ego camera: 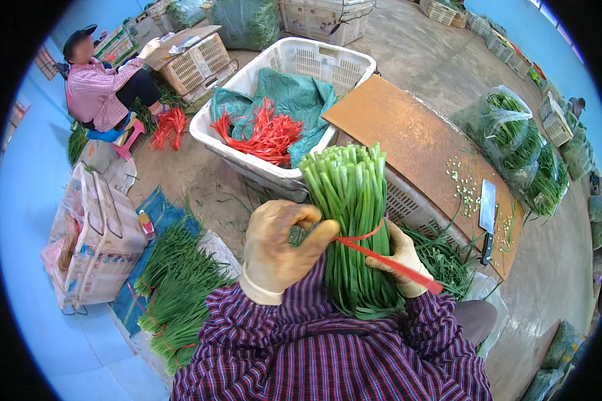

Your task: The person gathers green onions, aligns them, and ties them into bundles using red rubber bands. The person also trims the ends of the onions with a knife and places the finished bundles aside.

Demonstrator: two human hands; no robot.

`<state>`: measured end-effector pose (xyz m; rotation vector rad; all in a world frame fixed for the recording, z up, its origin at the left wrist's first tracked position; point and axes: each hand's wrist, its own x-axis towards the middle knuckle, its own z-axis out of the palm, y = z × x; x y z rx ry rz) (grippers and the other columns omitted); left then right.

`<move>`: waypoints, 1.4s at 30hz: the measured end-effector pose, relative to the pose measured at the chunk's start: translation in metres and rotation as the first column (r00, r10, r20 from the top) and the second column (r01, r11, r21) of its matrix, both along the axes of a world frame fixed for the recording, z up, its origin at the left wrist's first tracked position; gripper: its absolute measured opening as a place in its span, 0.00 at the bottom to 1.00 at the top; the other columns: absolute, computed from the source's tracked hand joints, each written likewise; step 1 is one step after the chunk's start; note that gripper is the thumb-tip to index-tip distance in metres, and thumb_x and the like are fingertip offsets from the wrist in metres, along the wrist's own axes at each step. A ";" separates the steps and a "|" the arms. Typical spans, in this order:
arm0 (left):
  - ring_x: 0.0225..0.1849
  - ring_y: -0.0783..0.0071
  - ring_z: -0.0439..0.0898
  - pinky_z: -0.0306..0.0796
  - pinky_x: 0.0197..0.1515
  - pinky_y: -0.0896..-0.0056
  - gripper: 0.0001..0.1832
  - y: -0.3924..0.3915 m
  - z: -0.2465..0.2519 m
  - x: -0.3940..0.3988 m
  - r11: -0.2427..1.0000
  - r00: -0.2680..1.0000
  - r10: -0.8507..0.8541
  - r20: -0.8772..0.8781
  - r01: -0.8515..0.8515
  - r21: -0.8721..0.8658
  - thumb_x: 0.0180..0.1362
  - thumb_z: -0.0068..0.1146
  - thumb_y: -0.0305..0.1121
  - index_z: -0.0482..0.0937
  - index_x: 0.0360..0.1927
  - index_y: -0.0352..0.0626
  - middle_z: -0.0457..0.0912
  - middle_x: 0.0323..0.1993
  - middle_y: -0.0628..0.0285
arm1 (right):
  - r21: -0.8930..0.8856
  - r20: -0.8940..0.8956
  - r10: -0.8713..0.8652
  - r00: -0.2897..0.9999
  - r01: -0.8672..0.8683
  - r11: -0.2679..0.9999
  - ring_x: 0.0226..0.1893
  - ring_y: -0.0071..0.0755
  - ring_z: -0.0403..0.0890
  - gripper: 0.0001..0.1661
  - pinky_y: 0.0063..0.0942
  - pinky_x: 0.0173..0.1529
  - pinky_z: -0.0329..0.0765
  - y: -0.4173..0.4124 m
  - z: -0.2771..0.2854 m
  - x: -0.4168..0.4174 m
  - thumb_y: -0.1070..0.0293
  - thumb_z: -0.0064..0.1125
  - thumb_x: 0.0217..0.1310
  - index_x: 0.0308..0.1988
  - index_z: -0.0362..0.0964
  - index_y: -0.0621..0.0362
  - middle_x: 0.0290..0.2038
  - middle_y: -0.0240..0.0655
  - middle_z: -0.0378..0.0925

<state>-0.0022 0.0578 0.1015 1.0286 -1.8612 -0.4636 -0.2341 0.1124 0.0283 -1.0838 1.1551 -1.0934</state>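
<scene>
A thick bundle of green garlic chives (pixel 356 200) stands upright before my chest, its pale cut ends at the top. Around its middle runs a red plastic tie (pixel 371 231), crossed on the bundle's left side, with a loose end slanting down to the right. My right hand (pixel 404 260), in a cream glove, grips the bundle from the right, thumb across the front by the tie. My left hand (pixel 283 245), in a stained glove, has its thumb tip at the crossing of the tie and its fingers curled. Whether it pinches the tie is hidden.
A white plastic basket (pixel 208 138) holds red ties (pixel 268 138) and green woven sacking (pixel 296 92). On the brown board (pixel 381 115) at right lies a cleaver (pixel 486 210) beside cut scraps. Tied chive bundles (pixel 180 295) lie at left. A person (pixel 100 90) sits beyond.
</scene>
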 end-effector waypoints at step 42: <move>0.67 0.59 0.63 0.60 0.65 0.61 0.50 -0.039 -0.041 -0.004 0.699 0.599 -0.178 -0.781 0.635 0.328 0.57 0.60 0.52 0.43 0.72 0.43 0.62 0.66 0.47 | -0.416 -0.460 -0.388 0.799 0.192 0.889 0.52 0.47 0.78 0.50 0.34 0.57 0.73 0.017 0.038 -0.005 0.61 0.74 0.37 0.61 0.62 0.63 0.51 0.51 0.75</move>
